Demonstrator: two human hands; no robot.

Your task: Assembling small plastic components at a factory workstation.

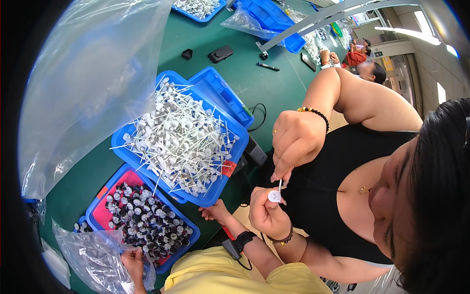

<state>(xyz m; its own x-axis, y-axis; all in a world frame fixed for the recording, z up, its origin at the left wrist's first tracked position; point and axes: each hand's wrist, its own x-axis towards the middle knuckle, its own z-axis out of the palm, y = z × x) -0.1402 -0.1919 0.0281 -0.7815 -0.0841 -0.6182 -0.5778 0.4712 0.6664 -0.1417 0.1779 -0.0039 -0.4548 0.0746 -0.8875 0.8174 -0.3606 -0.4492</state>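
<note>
Near the bottom edge, my left hand [132, 264] has its fingers curled on a crumpled clear plastic bag [88, 250]. The bag lies against a blue bin [193, 236] with a pink lining, full of small black and white round parts [142, 210]. My right hand [213, 211], with a black strap at the wrist, is just below the corner of a blue tray [211, 195]. Its fingers are apart and I see nothing in them. Thin metal rods with white plastic ends [181, 137] are heaped in that tray, which overlaps the bin.
At the right, a co-worker's hands [299, 139] hold a white-ended part [274, 196]. A large clear plastic sheet [98, 78] hangs at the left. On the green table lie a black case [221, 54], a pen [268, 66] and another blue tray [220, 93].
</note>
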